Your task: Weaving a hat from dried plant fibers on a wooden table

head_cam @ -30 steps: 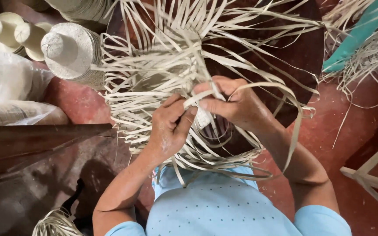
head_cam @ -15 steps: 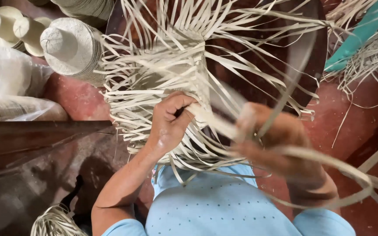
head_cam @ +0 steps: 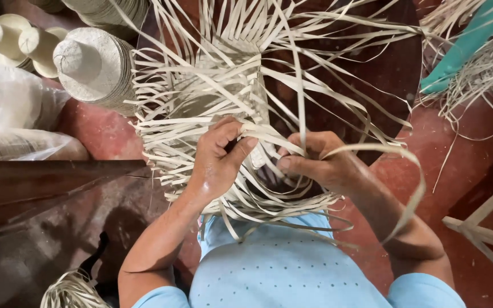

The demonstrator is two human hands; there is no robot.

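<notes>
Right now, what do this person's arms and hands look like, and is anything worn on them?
Both arms are bare from the short sleeves down. The left hand and right hand wear no gloves, and no rings, watch or bracelet show. The sleeves belong to a light blue top with a pattern of tiny dots. The nails look short and unpainted.

Pale, matt straw strips (head_cam: 212, 102), flat and dry-looking, partly plaited into a woven mat. Left of the mat, finished hats (head_cam: 95, 68) of the same straw, finely woven, matt cream. Further left, clear plastic bags (head_cam: 12, 108), thin, crinkled, faintly shiny. Below the mat, light blue cloth shirt (head_cam: 281, 268), soft, dotted. Under the mat, dark brown wood surface (head_cam: 372, 68), smooth, slightly glossy. Red floor (head_cam: 475, 154), dull, worn.
</notes>
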